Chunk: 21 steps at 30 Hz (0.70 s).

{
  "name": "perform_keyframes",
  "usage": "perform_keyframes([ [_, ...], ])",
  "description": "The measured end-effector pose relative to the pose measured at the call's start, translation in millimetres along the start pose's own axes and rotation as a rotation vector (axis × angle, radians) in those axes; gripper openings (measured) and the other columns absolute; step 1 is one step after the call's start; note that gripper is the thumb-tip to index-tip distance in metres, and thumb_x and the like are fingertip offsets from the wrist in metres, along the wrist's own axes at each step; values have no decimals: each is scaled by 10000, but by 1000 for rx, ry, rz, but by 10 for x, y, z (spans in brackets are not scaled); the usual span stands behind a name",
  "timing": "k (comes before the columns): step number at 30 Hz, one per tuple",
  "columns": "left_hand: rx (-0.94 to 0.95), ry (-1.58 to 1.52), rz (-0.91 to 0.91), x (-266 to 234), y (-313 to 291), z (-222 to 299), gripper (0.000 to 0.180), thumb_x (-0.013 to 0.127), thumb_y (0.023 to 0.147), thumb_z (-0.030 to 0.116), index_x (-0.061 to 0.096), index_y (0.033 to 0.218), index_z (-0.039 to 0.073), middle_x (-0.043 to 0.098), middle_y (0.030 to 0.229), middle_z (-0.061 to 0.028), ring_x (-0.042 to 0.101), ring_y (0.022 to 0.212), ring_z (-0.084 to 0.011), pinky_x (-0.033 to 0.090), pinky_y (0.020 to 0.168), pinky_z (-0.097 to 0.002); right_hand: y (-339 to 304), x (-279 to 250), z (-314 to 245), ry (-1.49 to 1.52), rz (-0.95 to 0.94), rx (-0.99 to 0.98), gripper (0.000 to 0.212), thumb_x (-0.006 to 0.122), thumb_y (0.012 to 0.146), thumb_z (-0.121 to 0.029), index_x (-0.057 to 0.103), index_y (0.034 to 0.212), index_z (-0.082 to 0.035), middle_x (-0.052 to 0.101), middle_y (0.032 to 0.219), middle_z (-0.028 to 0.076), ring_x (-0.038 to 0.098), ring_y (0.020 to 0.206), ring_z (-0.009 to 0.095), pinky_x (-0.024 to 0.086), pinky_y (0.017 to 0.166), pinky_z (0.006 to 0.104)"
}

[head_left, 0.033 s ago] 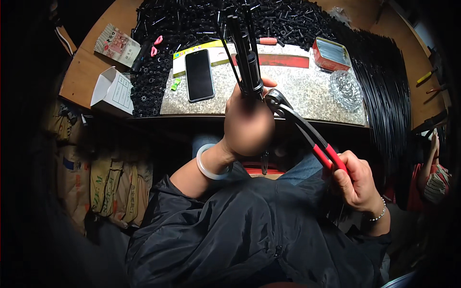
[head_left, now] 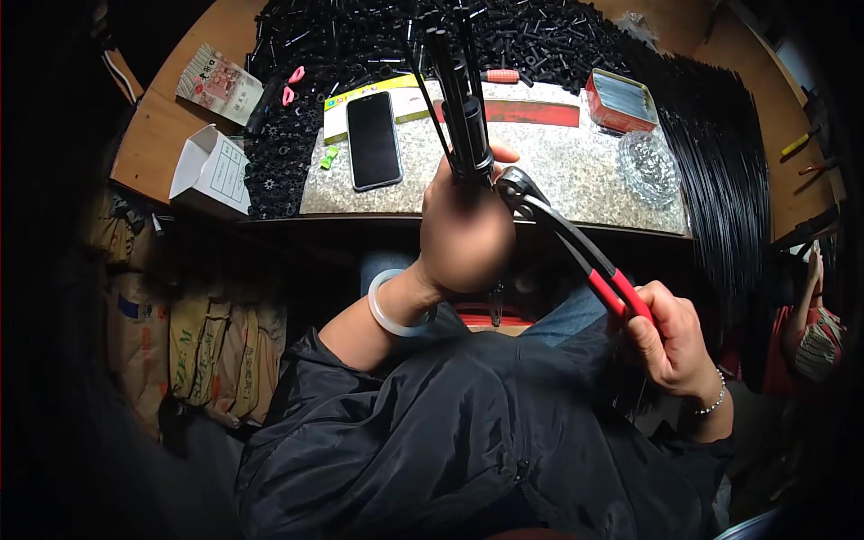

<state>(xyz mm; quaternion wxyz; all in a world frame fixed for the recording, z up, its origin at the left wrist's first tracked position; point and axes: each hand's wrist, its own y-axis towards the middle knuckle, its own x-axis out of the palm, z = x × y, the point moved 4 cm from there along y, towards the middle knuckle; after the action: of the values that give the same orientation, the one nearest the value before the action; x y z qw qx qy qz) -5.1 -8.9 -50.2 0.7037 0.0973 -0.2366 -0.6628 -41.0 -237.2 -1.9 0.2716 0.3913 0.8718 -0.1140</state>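
My left hand (head_left: 468, 229) is closed round what looks like a black umbrella frame (head_left: 465, 126), a shaft with thin rods standing up about it. A blur covers much of this hand and hides some of its fingers. In my right hand (head_left: 671, 342) is a pair of pliers (head_left: 576, 245) with red grips, its fingers wrapped round the handles. The dark jaws of the pliers touch or lie close to the frame's lower part, beside my left fingers. Whether they bite on anything cannot be made out.
Black parts (head_left: 549, 36) are heaped at the back, and long black rods (head_left: 720, 153) lie at the right. On the stone-patterned board (head_left: 540, 193) are a phone (head_left: 373, 142), a glass dish (head_left: 648, 171) and a red tin (head_left: 621, 117). A white box (head_left: 214, 171) stands left.
My right hand and the pliers' handles have shifted very slightly to the right. My left hand and the frame look unmoved.
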Motion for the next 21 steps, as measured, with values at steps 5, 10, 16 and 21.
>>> perform_keyframes([
  [5, -29, 1, 30, 6, -11, 4, 291, 449, 875, -74, 415, 1153, 4, 449, 626, 17, 406, 452, -19, 349, 419, -187, 4, -78, -146, -78, 10, 38, 164, 485, 924, -137, 483, 846, 7, 502, 589, 43, 468, 472, 113, 371, 471, 240],
  [10, 100, 130, 76, 7, -6, 71, 412, 468, 680, -149, 480, 1062, 6, 560, 903, -71, 534, 727, -95, 446, 654, -227, -23, -123, -430, -151, 23, 97, 115, 561, 868, -57, 485, 813, 10, 482, 585, 112, 492, 452, 243, 388, 445, 318],
  [16, 175, 215, 120, -216, 58, 350, 259, 475, 866, -37, 415, 1114, 9, 471, 645, -23, 447, 488, -48, 365, 413, -197, 182, -91, -217, -268, 99, -75, 137, 479, 908, -103, 485, 826, 7, 476, 615, 96, 481, 473, 207, 364, 469, 278],
  [21, 265, -206, -8, -1595, 120, 1031, 249, 479, 887, 80, 450, 1118, -8, 504, 749, -79, 509, 688, -146, 457, 605, -271, 398, -61, 759, -460, 277, 106, 175, 468, 939, -142, 491, 849, 6, 512, 644, 150, 526, 559, 267, 406, 544, 344],
])
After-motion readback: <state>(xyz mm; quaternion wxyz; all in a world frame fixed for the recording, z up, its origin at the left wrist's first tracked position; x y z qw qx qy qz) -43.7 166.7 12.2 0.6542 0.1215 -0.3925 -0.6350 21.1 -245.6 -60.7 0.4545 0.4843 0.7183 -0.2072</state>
